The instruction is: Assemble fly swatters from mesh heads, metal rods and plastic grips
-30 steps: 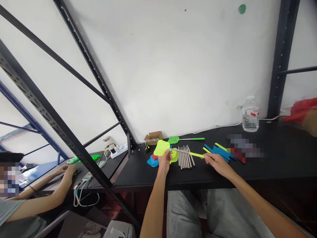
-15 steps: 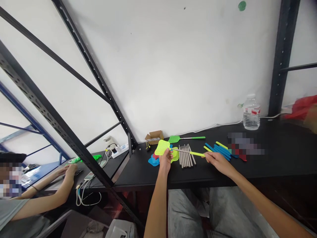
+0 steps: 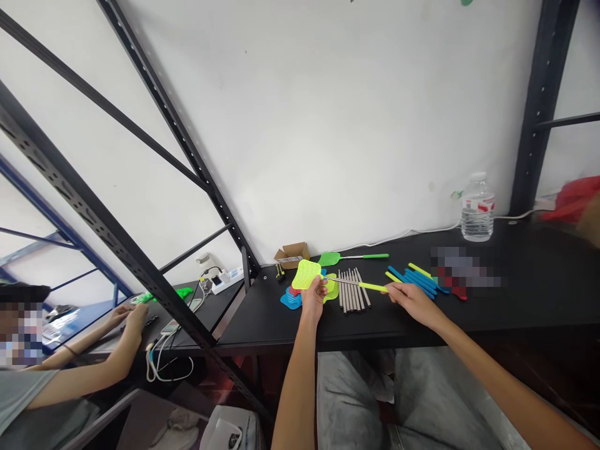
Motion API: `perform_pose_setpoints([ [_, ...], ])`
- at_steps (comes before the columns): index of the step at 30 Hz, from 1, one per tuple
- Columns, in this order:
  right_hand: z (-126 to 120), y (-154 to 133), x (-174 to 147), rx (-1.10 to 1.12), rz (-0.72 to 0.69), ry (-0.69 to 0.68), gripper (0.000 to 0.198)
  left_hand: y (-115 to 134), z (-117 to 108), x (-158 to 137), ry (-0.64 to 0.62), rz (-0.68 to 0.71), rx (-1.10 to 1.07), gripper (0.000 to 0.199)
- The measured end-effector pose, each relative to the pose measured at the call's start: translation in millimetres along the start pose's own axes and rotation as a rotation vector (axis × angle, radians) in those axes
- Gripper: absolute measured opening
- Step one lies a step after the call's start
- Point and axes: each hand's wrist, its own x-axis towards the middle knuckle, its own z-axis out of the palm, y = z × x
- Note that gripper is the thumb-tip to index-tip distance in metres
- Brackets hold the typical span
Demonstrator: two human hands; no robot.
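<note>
A yellow-green fly swatter with a metal rod and yellow handle stretches between my hands above the table. My left hand is closed at the base of its perforated head. Closed round the end of the yellow handle is my right hand. Below the rod lies a row of metal rods. Blue swatter heads and a yellow-green head lie beside my left hand. Blue handles and yellow ones rest near my right hand. Behind lies a green fly swatter with its rod and handle joined.
A small cardboard box stands by the wall. At the right are a water bottle and a red piece. Black rack posts separate a neighbouring table, where a co-worker's hands handle green items near a power strip.
The view has shifted slightly. My hands keep the same hold on the yellow-green swatter, and the co-worker's hands have moved a little.
</note>
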Motion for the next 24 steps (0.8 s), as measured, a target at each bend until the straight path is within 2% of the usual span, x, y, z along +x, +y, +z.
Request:
perform_pose_setpoints([
  [24, 1.2, 0.2, 0.5, -0.024, -0.011, -0.044, 0.046, -2.5, -2.2, -1.1, -0.051, 0.052, 0.006, 0.041],
])
